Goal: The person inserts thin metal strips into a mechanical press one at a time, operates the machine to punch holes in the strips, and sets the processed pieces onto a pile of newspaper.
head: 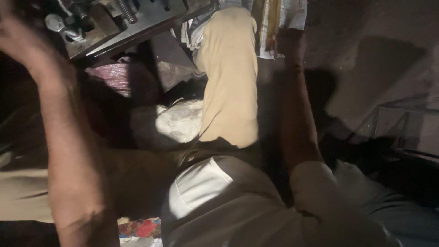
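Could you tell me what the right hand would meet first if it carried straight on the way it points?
Probably the yellow and green strips just beyond the right hand; depth is unclear in the dim light.

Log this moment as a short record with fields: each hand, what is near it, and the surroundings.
left hand: raised at the upper left, blurred, next to the metal machine part; contact cannot be told
right hand: stretched down to the floor, at the yellow strips; grip unclear
own leg: in beige trousers, between the two arms
below the machine: pink plastic bag, white crumpled bag
lower edge: red patterned cloth
light: dim, strong shadows
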